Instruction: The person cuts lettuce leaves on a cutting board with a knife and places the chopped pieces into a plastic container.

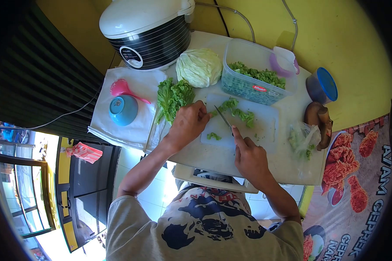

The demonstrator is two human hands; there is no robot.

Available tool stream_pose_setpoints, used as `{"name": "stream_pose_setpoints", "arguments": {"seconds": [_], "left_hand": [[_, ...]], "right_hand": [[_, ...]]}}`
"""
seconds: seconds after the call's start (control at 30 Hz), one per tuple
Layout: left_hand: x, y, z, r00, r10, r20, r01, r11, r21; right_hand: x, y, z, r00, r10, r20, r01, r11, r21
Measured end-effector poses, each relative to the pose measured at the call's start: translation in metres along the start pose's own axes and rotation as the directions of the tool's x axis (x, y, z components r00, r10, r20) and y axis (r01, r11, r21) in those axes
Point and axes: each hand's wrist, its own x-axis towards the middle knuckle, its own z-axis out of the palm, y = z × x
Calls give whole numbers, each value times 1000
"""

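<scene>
My right hand [251, 160] grips a knife [222, 116], its blade pointing up and left over a white cutting board [265, 126]. Cut pieces of lettuce [238, 114] lie on the board just beyond the blade, and a smaller scrap [213, 136] sits nearer to me. My left hand [189, 121] has its fingers curled closed at the board's left edge, pinching the end of the lettuce beside the blade. A leafy bunch of lettuce [172, 98] lies just left of that hand. Behind the board, a clear plastic container [248, 90] holds chopped lettuce.
A cabbage [198, 67] and a rice cooker [148, 37] stand at the back. To the left are a blue bowl [123, 110] and a pink ladle [123, 88] on white sheets. A plastic bag [304, 139], a brown wooden object [320, 122] and a blue-lidded tub [322, 85] are at the right.
</scene>
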Motion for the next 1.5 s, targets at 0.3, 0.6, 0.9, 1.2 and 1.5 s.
{"name": "stream_pose_setpoints", "arguments": {"seconds": [0.3,0.6,0.9,1.2,1.5], "left_hand": [[1,6,-7,993,-115,32,116,993,-36],[2,7,-9,985,-155,79,162,983,-89],[2,4,-7,984,-161,81,169,981,-99],[3,3,-12,991,-78,105,79,997,-10],[25,15,3,991,115,66,-115,993,-5]], "right_hand": [[-16,-5,0,998,-50,-26,52,993,107],[-19,-9,0,998,-52,24,50,995,91],[5,-14,4,998,-45,50,43,998,35],[6,1,1,1000,-16,-6,16,999,42],[-4,8,-12,988,40,-148,-18,989,150]]}}
